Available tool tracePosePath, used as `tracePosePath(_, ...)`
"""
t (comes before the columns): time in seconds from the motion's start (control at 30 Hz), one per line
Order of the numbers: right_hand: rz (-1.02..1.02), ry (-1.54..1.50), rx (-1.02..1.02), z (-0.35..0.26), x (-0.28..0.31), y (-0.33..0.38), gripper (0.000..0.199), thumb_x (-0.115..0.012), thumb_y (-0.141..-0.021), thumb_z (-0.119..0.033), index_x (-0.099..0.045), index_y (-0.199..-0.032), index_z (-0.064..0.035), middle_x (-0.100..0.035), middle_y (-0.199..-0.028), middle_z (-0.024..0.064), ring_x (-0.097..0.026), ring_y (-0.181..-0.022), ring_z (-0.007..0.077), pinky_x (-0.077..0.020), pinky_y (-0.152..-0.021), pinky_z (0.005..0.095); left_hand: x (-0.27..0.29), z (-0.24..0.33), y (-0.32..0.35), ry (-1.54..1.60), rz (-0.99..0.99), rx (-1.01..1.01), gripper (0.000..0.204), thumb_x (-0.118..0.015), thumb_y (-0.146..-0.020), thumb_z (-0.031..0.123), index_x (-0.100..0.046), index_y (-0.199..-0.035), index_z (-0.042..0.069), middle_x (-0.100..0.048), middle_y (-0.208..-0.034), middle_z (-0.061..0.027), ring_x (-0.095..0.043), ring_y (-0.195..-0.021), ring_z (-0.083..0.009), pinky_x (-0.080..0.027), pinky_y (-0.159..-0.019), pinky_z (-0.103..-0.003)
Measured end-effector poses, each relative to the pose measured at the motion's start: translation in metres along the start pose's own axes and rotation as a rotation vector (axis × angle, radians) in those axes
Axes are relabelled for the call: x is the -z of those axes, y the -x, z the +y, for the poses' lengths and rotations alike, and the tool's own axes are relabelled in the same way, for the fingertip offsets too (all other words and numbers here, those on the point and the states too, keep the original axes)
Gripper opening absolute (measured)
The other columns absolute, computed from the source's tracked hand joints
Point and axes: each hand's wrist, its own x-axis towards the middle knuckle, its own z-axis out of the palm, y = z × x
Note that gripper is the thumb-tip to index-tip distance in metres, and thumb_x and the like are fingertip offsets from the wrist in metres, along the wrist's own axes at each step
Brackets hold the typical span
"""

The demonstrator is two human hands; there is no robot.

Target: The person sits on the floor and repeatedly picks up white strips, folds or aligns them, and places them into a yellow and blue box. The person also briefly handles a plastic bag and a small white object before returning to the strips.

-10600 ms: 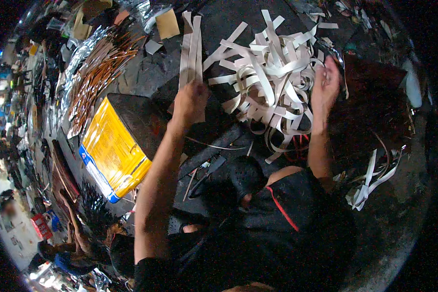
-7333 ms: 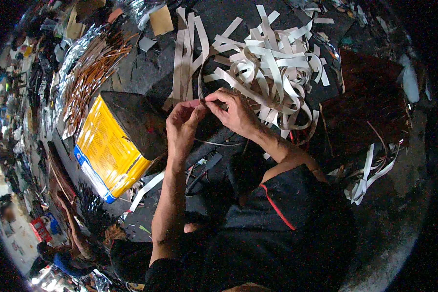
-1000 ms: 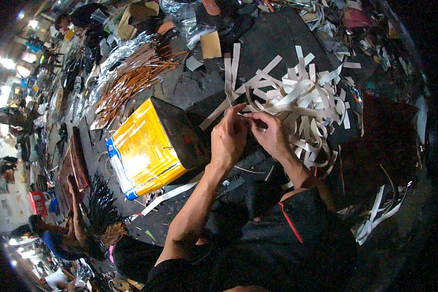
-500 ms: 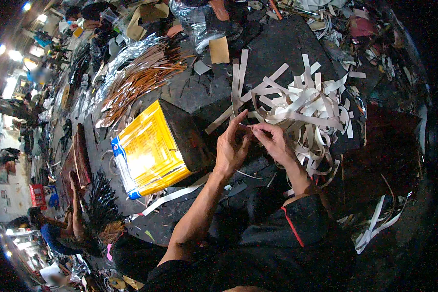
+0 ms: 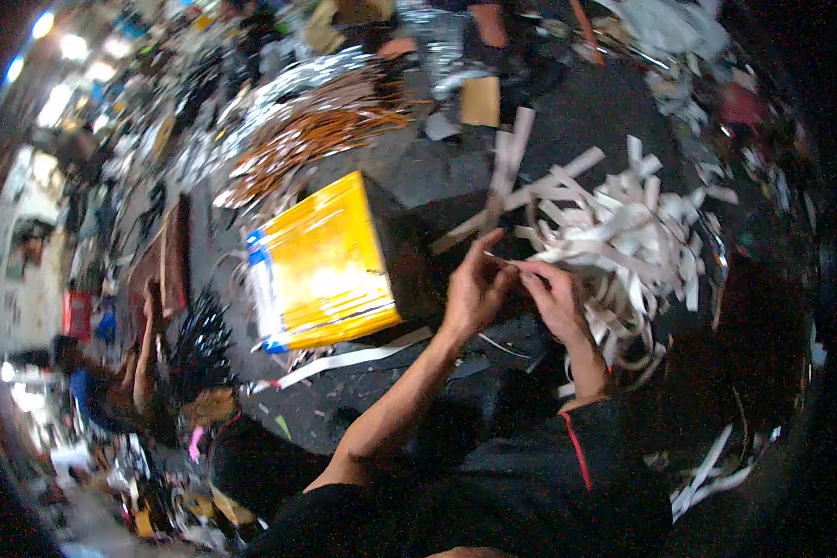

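Both the left hand [image 5: 472,296] and right hand [image 5: 560,302] had fingers seemingly pinching one blurred pale sliver [image 5: 501,260] crosswise, mid-frame; the white strips [image 5: 637,237] lay right of centre, nearer the right hand.

Off-white is shown by the strips [image 5: 637,232]; yellow edged with blue is worn by the container [image 5: 330,265]; black clothing [image 5: 516,474] is red-striped.
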Motion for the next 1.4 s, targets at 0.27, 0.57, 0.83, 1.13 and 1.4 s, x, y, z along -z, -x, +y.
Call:
tracePosePath(0.27,0.034,0.047,-0.118,0.036,0.011,0.009,0.017,-0.067,-0.085,-0.014,-0.065,-0.093,0.0009,-0.068,-0.094,0.0096,-0.061,-0.088,0.0169,-0.0457,-0.083,0.0297,0.008,-0.007,0.005,0.068,-0.153,-0.171,0.052,-0.061,-0.082,-0.004,-0.046,-0.131,0.006,-0.066,-0.090,-0.0140,-0.066,-0.081,-0.0231,-0.051,-0.071,-0.034)
tracePosePath(0.57,0.061,0.177,-0.063,0.035,-0.003,0.011,0.014,-0.063,-0.077,-0.005,-0.057,-0.089,-0.0027,-0.058,-0.080,0.0044,-0.055,-0.078,0.0164,-0.0458,-0.076,0.0296,0.014,0.003,0.007,-0.085,-0.218,-0.269,0.054,-0.059,-0.078,-0.004,-0.044,-0.130,0.005,-0.062,-0.080,-0.0164,-0.063,-0.072,-0.0282,-0.049,-0.068,-0.037)
tracePosePath(0.83,-0.077,-0.144,-0.123,0.000,0.034,-0.006,0.011,-0.051,-0.092,-0.016,-0.048,-0.094,-0.0060,-0.052,-0.084,0.0032,-0.057,-0.065,0.0124,-0.0476,-0.063,0.0255,0.035,-0.039,0.002,-0.443,-0.047,-0.288,0.038,-0.064,-0.077,0.010,-0.058,-0.114,0.006,-0.063,-0.086,-0.0120,-0.059,-0.074,-0.0271,-0.050,-0.071,-0.034)
tracePosePath(1.13,0.046,-0.017,0.000,-0.036,-0.002,0.003,0.032,-0.062,-0.090,-0.026,-0.057,-0.110,-0.0019,-0.061,-0.103,0.0065,-0.056,-0.095,0.0153,-0.0428,-0.088,0.0299,0.020,0.021,-0.002,-0.115,-0.178,-0.250,0.022,-0.056,-0.084,0.011,-0.050,-0.100,-0.003,-0.060,-0.082,-0.0240,-0.059,-0.085,-0.0417,-0.045,-0.070,-0.043)
tracePosePath(1.4,0.500,0.041,0.030,0.038,0.087,-0.033,0.020,-0.052,-0.096,-0.016,-0.059,-0.105,0.0004,-0.062,-0.100,0.0074,-0.058,-0.080,0.0137,-0.0498,-0.068,0.0255,0.133,0.134,-0.023,-0.947,-0.355,-0.299,0.035,-0.053,-0.080,0.003,-0.048,-0.114,0.001,-0.063,-0.088,-0.0212,-0.061,-0.085,-0.0404,-0.051,-0.072,-0.045)
